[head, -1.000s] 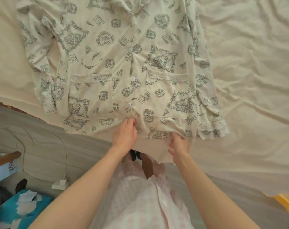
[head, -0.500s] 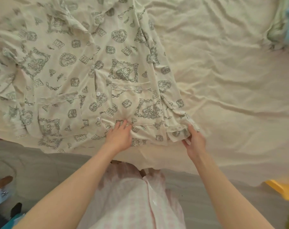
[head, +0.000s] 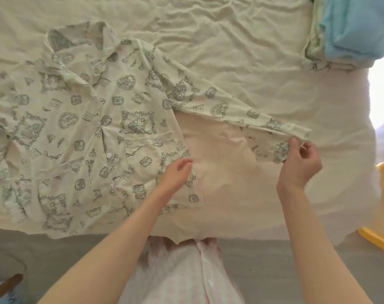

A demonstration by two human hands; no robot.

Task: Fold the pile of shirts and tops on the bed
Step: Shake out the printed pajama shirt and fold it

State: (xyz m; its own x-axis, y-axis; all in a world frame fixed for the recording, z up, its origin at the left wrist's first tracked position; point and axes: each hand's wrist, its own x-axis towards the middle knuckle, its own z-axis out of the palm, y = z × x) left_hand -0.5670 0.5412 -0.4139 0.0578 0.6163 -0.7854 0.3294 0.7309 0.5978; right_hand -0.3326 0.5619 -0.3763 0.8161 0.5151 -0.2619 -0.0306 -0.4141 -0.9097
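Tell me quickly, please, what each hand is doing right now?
Left hand: open, fingers relaxed, over the shirt near its side edge.
Right hand: pinching the sleeve cuff, pulled out to the side.

I see a bed [head: 241, 51] filling most of the view, covered w/ a cream sheet [head: 263, 88] that is quite wrinkled. Below the bed edge is a grey floor [head: 44, 249]. At the right side, near the bed, stands a yellow plastic thing [head: 381, 229], prob. a stool, only partly in frame. Strong daylight [head: 381, 95] comes from the right and washes out that edge. At bottom left I see a brown wooden piece [head: 4, 286]; cannot tell what furniture it is.
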